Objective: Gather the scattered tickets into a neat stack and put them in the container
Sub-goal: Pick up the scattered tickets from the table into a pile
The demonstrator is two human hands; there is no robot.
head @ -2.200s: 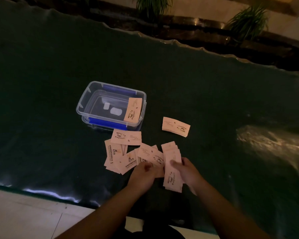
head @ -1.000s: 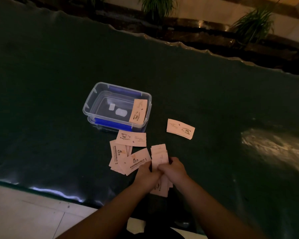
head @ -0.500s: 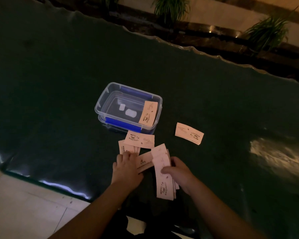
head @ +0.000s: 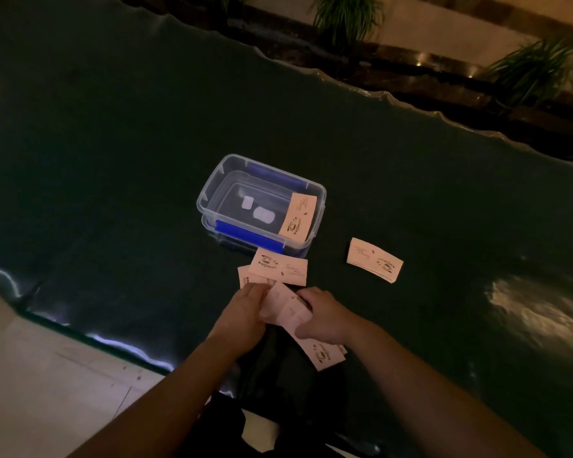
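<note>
Since half a second ago, the left hand [head: 245, 312] has left the loose tickets on the table and come across to the bundle, so both hands now meet on it. The right hand [head: 325, 320] has its grip pressed together on the ticket stack [head: 306, 332], fingers curled over the top face; the lower end of the stack sticks out below the palm, toward the table edge. The left grip is pinching the upper end of the same stack, probably to feed in a picked-up ticket and square the edges.

Just beyond the left fingers, a small pile of loose tickets [head: 245, 276] remains on the dark table [head: 113, 193], partly covered by one face-up ticket [head: 280, 267]. A further ticket [head: 374, 259] lies well apart to the right.

The clear container [head: 212, 183] stands open just beyond the pile, within easy reach for the final drop. One ticket leans against its right inner wall [head: 297, 218]. Judged from this layout, gathering is partway done: several tickets are not yet collected.
</note>
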